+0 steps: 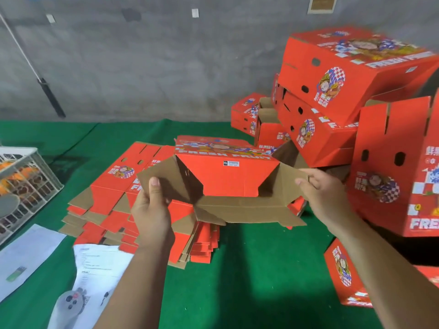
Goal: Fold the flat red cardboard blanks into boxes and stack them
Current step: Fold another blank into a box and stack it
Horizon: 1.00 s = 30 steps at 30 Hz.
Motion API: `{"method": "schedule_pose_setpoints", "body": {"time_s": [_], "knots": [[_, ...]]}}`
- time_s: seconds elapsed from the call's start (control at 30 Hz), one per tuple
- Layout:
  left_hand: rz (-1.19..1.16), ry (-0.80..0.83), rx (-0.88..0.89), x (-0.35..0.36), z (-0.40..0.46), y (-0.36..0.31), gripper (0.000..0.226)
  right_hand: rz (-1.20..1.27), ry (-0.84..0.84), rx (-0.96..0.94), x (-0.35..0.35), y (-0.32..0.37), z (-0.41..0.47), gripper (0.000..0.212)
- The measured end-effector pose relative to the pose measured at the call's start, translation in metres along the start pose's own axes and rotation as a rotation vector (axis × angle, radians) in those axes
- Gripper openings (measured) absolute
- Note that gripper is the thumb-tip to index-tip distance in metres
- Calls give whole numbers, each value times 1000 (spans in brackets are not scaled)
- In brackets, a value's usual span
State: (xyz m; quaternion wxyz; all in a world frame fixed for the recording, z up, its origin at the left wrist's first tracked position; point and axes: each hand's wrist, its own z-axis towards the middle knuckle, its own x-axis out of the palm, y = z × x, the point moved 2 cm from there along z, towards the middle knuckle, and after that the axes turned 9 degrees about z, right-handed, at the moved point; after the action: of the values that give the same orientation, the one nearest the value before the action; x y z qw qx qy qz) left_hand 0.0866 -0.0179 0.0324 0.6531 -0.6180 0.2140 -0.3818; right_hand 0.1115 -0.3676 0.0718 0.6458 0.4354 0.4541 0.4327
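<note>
Nearest, below the left hand, printed paper sheets lie on the green bench. Both hands hold a half-folded red box up in the air between them, its brown inner flaps opened toward the viewer. The left hand grips the left flap, thumb on the near face and fingers curled behind the cardboard. The right hand pinches the edge of the right flap between thumb and fingers.

Directly under the held box and just beyond the left hand, a stack of flat red blanks rests on the bench, edges fanned out unevenly. Out to the left of the left hand stands a white plastic crate, its contents hard to make out.

To the right of the right hand, a folded box stands upright, and a further red box lies lower down near the right forearm. Beyond the right hand, finished boxes are piled loosely, several tilted against one another. Farthest back rises a grey concrete wall, with a dark-handled pole leaning against it, off beyond the left hand.
</note>
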Motion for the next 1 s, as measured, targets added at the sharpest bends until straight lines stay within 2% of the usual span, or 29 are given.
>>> {"method": "schedule_pose_setpoints", "body": {"time_s": [0.07, 0.13, 0.17, 0.27, 0.33, 0.4, 0.47, 0.53, 0.63, 0.7, 0.8, 0.87, 0.93, 1.0], "knots": [[-34, 136, -8, -1, 0, -2, 23, 61, -88, -5, 4, -1, -5, 14], [109, 301, 87, -2, -3, -2, 37, 113, -104, -6, 1, 2, -6, 16], [211, 351, 152, -2, -5, -4, 33, 152, -95, -12, -3, 6, -6, 17], [299, 338, 248, 2, -15, -19, 22, 232, -111, -33, -21, 23, -9, 20], [264, 268, 264, 8, -22, -29, 29, 75, -115, -101, -36, 31, -11, 22], [108, 224, 208, 16, -27, -41, 35, -212, -41, -193, -46, 37, -14, 25], [-86, 168, 121, 28, -28, -56, 38, -471, 53, -294, -48, 46, -21, 37], [-123, 120, 119, 42, -30, -71, 31, -575, 67, -344, -51, 56, -28, 47], [-7, 105, 150, 58, -37, -82, 25, -547, 7, -365, -64, 64, -32, 45], [45, 87, 81, 63, -40, -80, 32, -456, -61, -333, -75, 66, -31, 45], [-29, 130, -18, 75, -48, -82, 23, -338, -203, -256, -94, 69, -32, 37], [-134, 183, -147, 87, -52, -81, 20, -410, -272, -247, -106, 71, -34, 31], [-183, 206, -277, 97, -57, -78, 21, -477, -287, -226, -116, 71, -35, 34], [-166, 177, -329, 100, -58, -72, 21, -399, -254, -152, -120, 69, -35, 29]]}}
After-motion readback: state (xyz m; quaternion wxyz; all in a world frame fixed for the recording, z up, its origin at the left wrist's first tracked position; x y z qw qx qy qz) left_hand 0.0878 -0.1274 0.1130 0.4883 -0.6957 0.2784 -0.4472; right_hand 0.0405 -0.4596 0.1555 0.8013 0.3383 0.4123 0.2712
